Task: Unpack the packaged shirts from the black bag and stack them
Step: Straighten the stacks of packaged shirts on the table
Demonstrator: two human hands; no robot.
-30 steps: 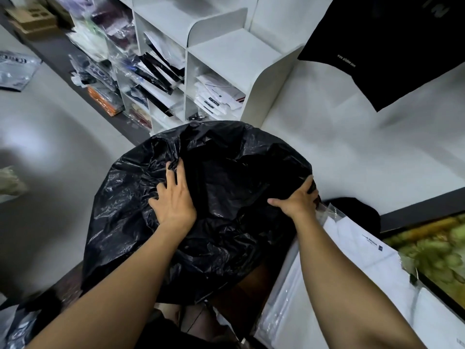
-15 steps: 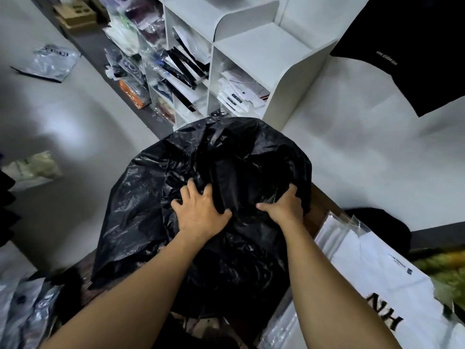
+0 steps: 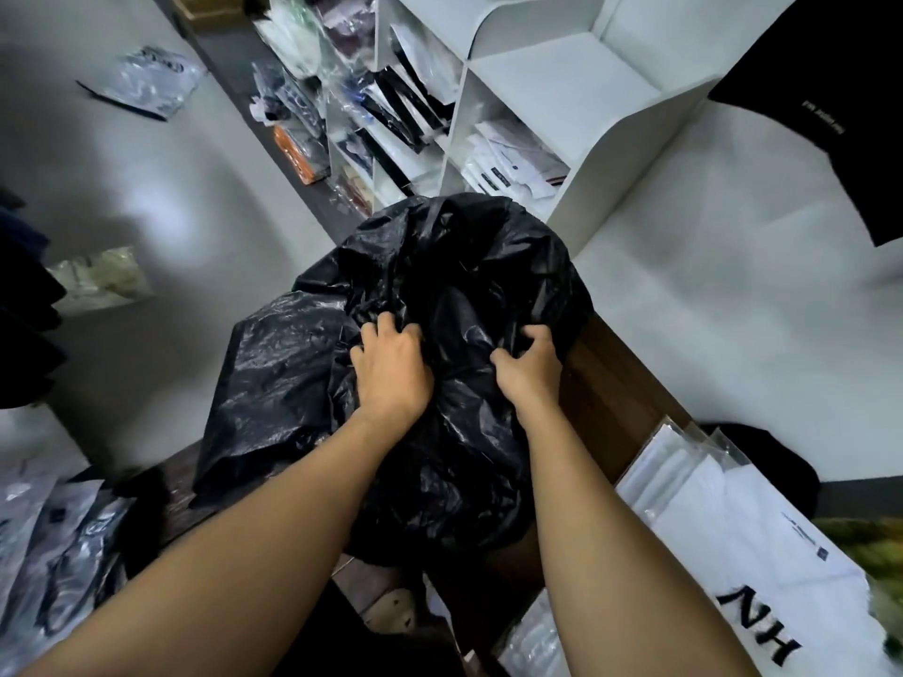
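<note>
Bunching black bag (image 3: 464, 266): left grip (image 3: 391, 371), right grip (image 3: 530, 371)

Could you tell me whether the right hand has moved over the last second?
Yes. Judged against the white shelf unit, the right hand has shifted left, from the right edge of the black bag toward the left hand.

The crumpled black plastic bag (image 3: 454, 295) fills the middle of the brown wooden worktop (image 3: 615, 393), close against the white cubby shelf unit (image 3: 601, 153) behind. A bare strip of worktop lies open at its right, ending at the stack of clear-wrapped white shirts (image 3: 742, 539). At the near left, clear-wrapped dark garments (image 3: 63, 554) crowd the space.
</note>
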